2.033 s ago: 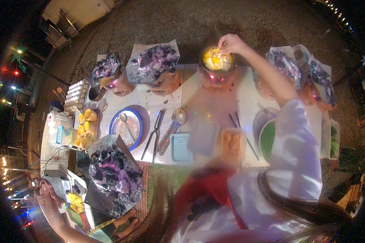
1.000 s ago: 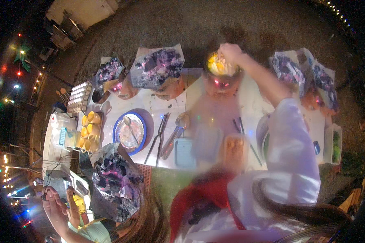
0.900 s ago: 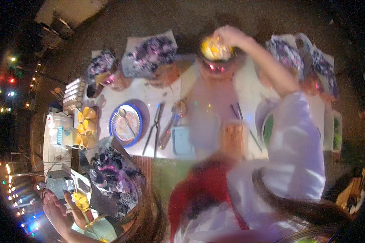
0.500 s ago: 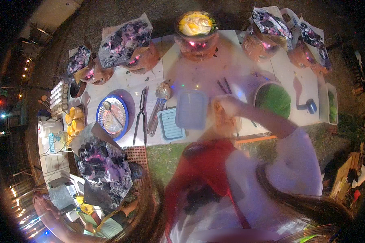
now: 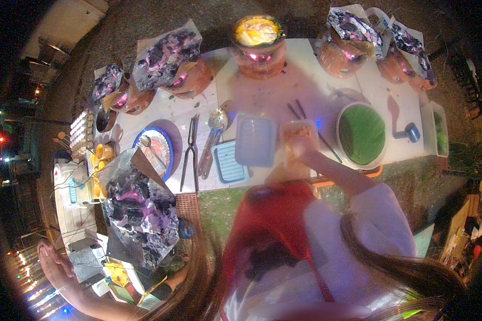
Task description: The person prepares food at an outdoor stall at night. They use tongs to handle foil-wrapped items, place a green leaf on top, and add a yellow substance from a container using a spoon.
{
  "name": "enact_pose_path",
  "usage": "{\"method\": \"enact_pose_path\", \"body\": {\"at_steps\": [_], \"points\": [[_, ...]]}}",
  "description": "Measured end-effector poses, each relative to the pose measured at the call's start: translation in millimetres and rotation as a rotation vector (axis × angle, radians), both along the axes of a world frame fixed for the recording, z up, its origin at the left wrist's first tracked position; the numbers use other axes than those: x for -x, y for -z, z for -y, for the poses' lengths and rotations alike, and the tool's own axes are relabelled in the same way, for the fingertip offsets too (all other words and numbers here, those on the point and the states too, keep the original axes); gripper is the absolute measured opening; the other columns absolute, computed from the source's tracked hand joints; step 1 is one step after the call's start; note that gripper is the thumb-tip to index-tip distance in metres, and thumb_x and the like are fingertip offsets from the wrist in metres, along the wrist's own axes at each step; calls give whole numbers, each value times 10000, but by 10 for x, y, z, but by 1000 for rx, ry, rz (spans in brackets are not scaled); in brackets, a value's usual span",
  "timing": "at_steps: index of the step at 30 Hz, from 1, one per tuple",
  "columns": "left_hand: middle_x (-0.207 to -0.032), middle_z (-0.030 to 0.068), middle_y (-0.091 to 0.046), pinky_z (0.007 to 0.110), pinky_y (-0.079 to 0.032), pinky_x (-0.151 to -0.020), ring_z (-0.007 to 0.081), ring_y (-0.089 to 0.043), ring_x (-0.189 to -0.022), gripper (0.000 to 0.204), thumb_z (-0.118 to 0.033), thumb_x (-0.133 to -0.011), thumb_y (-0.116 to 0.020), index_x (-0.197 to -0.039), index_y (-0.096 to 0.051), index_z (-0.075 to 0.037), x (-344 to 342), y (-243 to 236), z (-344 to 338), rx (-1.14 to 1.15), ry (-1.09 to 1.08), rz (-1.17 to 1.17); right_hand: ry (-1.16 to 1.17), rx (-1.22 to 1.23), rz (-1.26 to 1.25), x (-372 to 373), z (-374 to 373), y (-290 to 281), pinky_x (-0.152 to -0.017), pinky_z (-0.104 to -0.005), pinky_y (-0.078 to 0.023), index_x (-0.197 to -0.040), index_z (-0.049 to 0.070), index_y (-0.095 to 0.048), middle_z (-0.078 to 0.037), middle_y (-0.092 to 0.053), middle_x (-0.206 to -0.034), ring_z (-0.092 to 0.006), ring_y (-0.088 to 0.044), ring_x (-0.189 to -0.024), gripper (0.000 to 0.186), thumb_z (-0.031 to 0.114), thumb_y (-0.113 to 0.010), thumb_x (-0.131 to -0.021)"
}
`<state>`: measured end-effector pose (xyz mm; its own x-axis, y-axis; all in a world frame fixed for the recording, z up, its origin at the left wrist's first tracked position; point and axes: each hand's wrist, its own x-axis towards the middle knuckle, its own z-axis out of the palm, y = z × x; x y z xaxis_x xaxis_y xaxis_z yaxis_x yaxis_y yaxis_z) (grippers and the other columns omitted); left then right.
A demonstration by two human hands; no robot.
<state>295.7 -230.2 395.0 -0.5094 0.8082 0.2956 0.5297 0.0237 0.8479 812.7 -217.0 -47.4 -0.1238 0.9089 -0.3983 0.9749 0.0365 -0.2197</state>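
Note:
My right hand (image 5: 301,148) reaches into a small clear tub (image 5: 309,126) of orange, shredded-looking food at the table's near edge. Its fingertips are hidden and blurred there. Beside that tub lie a translucent lidded container (image 5: 255,140) and a light blue ribbed tray (image 5: 231,163). My left hand (image 5: 54,261) is raised at the lower left, fingers stretched out, with nothing in it. Close to that arm is a metal sheet (image 5: 158,255) piled with glowing charcoal. Across the table, a leaf-lined pan (image 5: 258,31) with yellow and white food rests on a lit clay stove (image 5: 258,61).
More clay stoves (image 5: 190,79) topped with charcoal sheets line the far edge. Tongs (image 5: 189,155), a ladle (image 5: 218,120), a blue-rimmed plate (image 5: 167,144), a bowl of green leaves (image 5: 361,134), and a blue measuring cup (image 5: 411,132) lie about. Yellow cups (image 5: 103,152) and egg trays (image 5: 81,131) stand left.
My right hand has come down from the tub's far side into its near part. My left hand has risen slightly, and its fingers show more plainly. The view has shifted a little.

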Motion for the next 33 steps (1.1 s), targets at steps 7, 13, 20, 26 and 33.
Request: {"method": "enact_pose_path", "body": {"at_steps": [7,13,20,26,33], "points": [[-629,-54,-415,151,-191,-393,-2,-292,-427,361,-318,-890,-501,-1142,-490,-60,-265,-54,-21,66,155,-42,-49,-248,-115,-194,-14,-300,-731,-399,-479,-813,76,-639,-134,-629,-868,-279,-596,-870,316,301,-694,-599],[-599,-59,-397,151,-195,-381,-5,-295,-419,307,-310,-901,-485,-1077,-505,-60,24,55,-102,55,154,-42,164,-320,-451,-732,-854,-1288,-649,-393,-485,-733,69,-644,-129,-637,-798,-281,-623,-742,227,296,-633,-713],[-599,-57,-396,145,-213,-362,-4,-308,-418,221,-271,-920,-457,-980,-503,-63,-171,97,-126,90,227,-114,270,-732,-74,-630,-2115,-1929,-724,-378,-489,-824,169,-663,-96,-637,-894,-264,-612,-850,215,334,-686,-688],[-608,-60,-405,156,-218,-368,-4,-306,-421,211,-279,-929,-437,-941,-502,-79,-383,14,-159,67,189,-254,311,-557,59,-456,-2590,-1838,-766,-380,-485,-915,169,-654,-94,-625,-954,-270,-603,-887,313,380,-688,-686],[-751,-36,-457,150,-259,-448,-5,-334,-463,275,-321,-919,-438,-1036,-481,-76,-432,-224,-171,-159,218,-503,302,-928,-300,-828,-1804,-2220,-639,-391,-473,-783,66,-600,-137,-614,-748,-313,-597,-726,268,333,-614,-773]]}}
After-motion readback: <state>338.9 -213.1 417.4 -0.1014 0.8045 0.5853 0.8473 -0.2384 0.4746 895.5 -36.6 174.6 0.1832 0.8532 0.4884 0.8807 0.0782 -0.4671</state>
